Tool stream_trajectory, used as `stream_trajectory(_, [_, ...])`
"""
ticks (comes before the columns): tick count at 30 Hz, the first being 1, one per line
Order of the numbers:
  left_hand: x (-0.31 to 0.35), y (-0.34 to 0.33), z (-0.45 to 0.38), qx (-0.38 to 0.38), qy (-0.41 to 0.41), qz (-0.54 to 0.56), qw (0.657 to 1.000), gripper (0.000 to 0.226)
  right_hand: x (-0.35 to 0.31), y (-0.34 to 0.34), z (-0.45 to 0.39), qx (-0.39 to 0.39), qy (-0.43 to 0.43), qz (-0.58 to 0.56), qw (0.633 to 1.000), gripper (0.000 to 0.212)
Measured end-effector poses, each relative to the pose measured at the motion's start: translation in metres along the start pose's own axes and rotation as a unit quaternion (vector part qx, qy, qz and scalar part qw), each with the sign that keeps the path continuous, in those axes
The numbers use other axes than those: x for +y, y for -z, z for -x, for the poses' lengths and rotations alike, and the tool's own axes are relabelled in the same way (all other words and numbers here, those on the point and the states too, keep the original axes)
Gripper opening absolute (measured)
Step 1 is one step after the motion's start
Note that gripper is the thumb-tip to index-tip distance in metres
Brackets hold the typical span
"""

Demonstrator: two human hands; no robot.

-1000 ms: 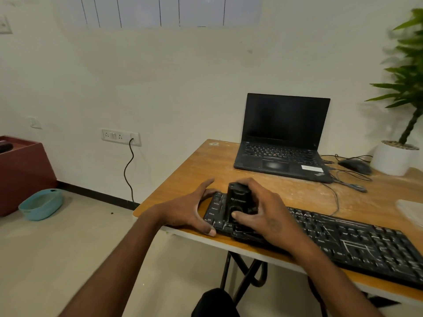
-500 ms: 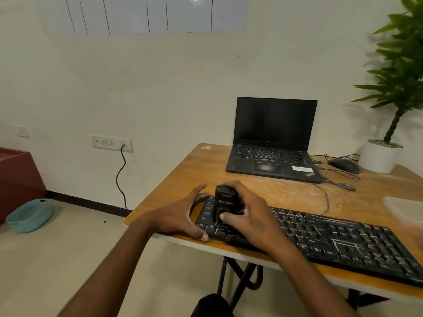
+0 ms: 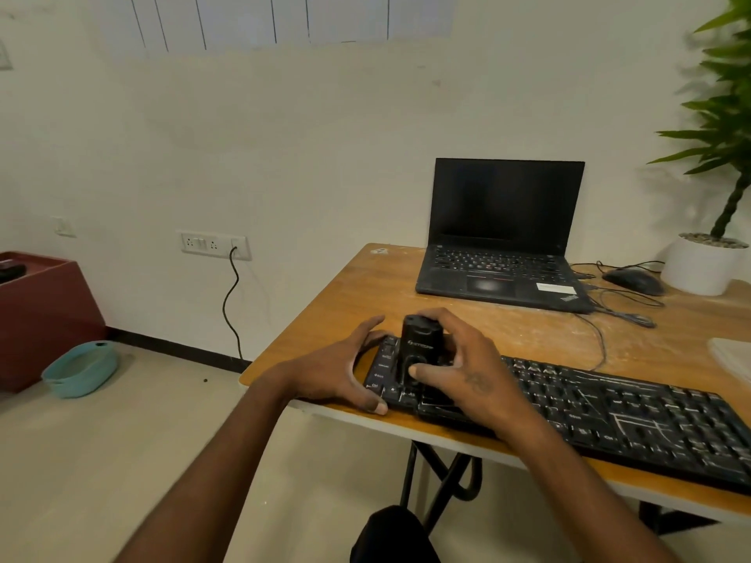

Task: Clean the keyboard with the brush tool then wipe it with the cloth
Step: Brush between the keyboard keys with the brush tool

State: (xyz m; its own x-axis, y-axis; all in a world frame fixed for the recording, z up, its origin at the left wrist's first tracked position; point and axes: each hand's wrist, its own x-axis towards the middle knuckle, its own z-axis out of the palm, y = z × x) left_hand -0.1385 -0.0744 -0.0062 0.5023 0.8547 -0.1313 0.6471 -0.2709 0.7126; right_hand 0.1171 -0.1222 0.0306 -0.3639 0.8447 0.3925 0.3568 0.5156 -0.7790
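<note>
Wooden table (image 3: pixel 406 286) filling the right half, dusty and scuffed, on black crossed legs. Near edge taken up by a long black keyboard (image 3: pixel 609 412), lying slantwise from mid-frame to the right border, keys streaked with pale dust. Far side holding an open black laptop (image 3: pixel 504 237), screen dark, lid upright. Right of that, a white pot with a green plant (image 3: pixel 707 266), and just left of the pot a dark mouse (image 3: pixel 632 280) with its cable trailing toward the keyboard. At the far right edge, a pale flat thing (image 3: pixel 731 355), perhaps the cloth, too cut off to tell. On the floor at left, a red-brown box (image 3: pixel 44 314) against the wall and a teal basin (image 3: pixel 81 367) beside it; above them a wall socket strip (image 3: pixel 213 245) with a black cord hanging down. Left hand (image 3: pixel 337 375) clasping the left end of the keyboard, thumb on the near edge, fingers curled over the far corner. Right hand (image 3: pixel 463 371) wrapped round a black brush tool (image 3: pixel 418 351), standing upright on the keys at the keyboard's left end, thumb pressed against its front face, fingers curled behind it.
</note>
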Motion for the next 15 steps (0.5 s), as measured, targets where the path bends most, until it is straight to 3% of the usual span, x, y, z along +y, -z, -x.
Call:
stream_trajectory(6, [-0.001, -0.003, -0.002, 0.02, -0.005, -0.017, 1.0, 0.132, -0.006, -0.015, 0.001, 0.007, 0.018, 0.058, 0.998, 0.057])
stream_trajectory(10, [0.004, -0.007, -0.002, 0.022, -0.007, -0.033, 0.999, 0.059, -0.016, -0.04, -0.006, -0.014, 0.055, 0.08, 0.995, 0.061])
stream_trajectory(12, [0.004, -0.007, -0.001, 0.026, -0.009, -0.033, 0.999, 0.072, -0.014, -0.032, -0.001, -0.024, 0.058, 0.082, 0.995, 0.062])
stream_trajectory(14, [0.002, -0.005, -0.001, 0.023, -0.007, -0.024, 0.999, 0.119, -0.007, -0.016, 0.007, -0.031, 0.05, 0.089, 0.994, 0.062])
stream_trajectory(15, [0.002, -0.004, 0.0, 0.017, -0.003, -0.02, 1.0, 0.132, -0.003, -0.006, 0.011, -0.029, 0.044, 0.096, 0.994, 0.063])
